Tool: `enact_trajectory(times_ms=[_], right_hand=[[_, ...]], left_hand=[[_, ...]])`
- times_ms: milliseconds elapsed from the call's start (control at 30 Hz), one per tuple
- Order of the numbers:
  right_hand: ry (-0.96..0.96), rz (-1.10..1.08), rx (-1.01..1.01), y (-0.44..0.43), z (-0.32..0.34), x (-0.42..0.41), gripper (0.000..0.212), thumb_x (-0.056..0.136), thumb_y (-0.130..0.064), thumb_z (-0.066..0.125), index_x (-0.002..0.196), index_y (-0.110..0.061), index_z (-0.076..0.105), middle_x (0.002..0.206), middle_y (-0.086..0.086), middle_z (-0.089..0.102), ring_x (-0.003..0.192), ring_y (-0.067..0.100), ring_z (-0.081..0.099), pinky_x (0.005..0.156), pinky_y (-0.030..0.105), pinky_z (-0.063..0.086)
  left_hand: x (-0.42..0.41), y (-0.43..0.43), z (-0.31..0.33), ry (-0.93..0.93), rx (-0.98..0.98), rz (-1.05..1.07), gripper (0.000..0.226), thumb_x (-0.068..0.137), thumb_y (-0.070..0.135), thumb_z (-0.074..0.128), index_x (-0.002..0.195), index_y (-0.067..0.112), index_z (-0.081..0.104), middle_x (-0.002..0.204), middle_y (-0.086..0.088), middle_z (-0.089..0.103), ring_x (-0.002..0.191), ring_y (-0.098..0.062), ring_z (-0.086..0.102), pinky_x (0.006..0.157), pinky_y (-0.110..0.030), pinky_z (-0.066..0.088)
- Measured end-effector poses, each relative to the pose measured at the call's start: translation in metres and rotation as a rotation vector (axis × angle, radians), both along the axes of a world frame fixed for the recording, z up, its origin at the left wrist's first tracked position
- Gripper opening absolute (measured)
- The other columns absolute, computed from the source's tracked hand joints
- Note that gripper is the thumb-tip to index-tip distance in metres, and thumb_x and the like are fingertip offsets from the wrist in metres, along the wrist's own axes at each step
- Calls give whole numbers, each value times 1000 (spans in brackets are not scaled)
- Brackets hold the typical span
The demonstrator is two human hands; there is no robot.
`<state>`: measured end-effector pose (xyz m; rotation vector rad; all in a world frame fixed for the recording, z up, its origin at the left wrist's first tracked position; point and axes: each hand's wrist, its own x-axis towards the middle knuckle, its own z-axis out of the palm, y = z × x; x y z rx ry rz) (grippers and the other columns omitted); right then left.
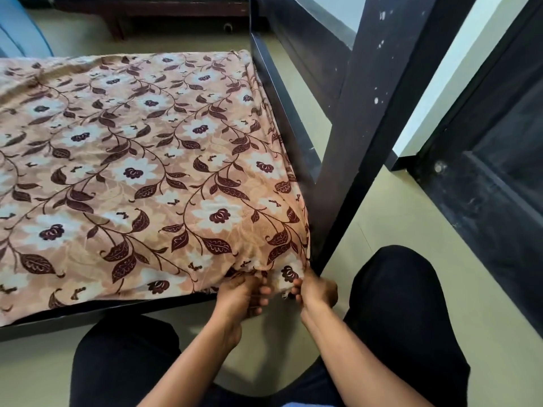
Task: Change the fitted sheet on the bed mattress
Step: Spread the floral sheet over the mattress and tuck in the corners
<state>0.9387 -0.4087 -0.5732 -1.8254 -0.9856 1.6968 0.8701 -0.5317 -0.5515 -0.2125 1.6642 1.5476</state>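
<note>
Fitted sheet, floral, covers the mattress on the dark bed frame. Your left hand and right hand, fingers curled, pinch its gathered hem at the near corner beside the post.

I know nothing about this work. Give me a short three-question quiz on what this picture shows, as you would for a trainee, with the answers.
1. True or false: both hands grip the floral sheet at the mattress corner nearest the person.
2. Which does the sheet's pattern show? A) stripes B) flowers and leaves C) checks
3. Fill in: the dark upright beside the gripped corner is a bed ____.

Key:
1. True: the left hand and right hand both hold the sheet's edge at that corner.
2. B
3. Post: the bed post stands on the right of the corner, part of the dark bed frame.
</note>
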Motion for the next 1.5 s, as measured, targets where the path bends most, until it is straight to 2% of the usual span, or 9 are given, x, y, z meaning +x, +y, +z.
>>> enact_trajectory(times_ms=[167,300,433,533,700,833,1033,1267,1500], right_hand=[[23,16,-101,-2,-4,2,40,95,-36,72,86,3,72,54,6,69,35,13,52,37,20,39],[-107,211,205,-25,17,29,22,98,-29,63,96,-10,73,71,2,76,54,13,67,55,33,58],[-137,593,816,-36,33,24,40,88,-5,65,126,-17,66,121,-10,64,106,1,62,88,2,42],[-229,710,731,-20,13,1,41,86,-10,68,126,-7,60,127,5,59,121,26,60,103,29,46],[-402,1157,630,-19,15,17,50,89,-29,59,136,-12,54,141,9,55,132,31,52,112,39,43],[-178,950,473,-29,28,52,44,94,-19,64,138,-22,58,134,-6,62,126,13,58,113,32,42],[612,80,-157,-11,15,16,34,92,14,48,122,4,60,122,17,67,118,33,64,108,42,50],[716,-2,-210,-23,25,-20,30,89,-5,53,115,-10,67,100,7,71,85,19,63,71,29,46],[667,-97,-328,-6,47,-35,23,81,3,43,74,-12,59,63,-1,61,55,14,52,58,23,40]], left_hand=[[7,-12,4,142,-79,-86,21,98,8,53,97,2,73,72,-5,71,57,-16,60,52,-25,43],[7,-21,7,733,-208,-205,18,95,25,65,79,26,74,73,7,73,67,-9,65,64,-33,51],[4,-21,3,1267,-255,-355,16,93,25,64,107,31,69,104,16,67,92,-6,63,76,-27,51],[-8,-18,-20,1393,-448,-691,47,86,30,58,133,26,58,134,5,61,121,-22,56,96,-40,50],[1,-28,-32,1260,-527,-931,65,86,41,56,149,24,45,159,-1,39,149,-25,31,119,-43,32],[25,-52,-26,1001,-167,-549,42,92,18,64,134,24,65,137,7,64,132,-9,55,108,-18,41],[1,-15,0,-319,573,332,42,89,7,50,127,-10,56,133,-28,62,127,-40,60,113,-48,44],[-1,27,22,-415,635,659,17,73,15,52,83,5,61,88,-19,57,93,-35,58,103,-45,45],[-13,41,26,-516,489,678,60,60,20,49,118,7,57,124,-21,57,133,-37,53,114,-48,39]])
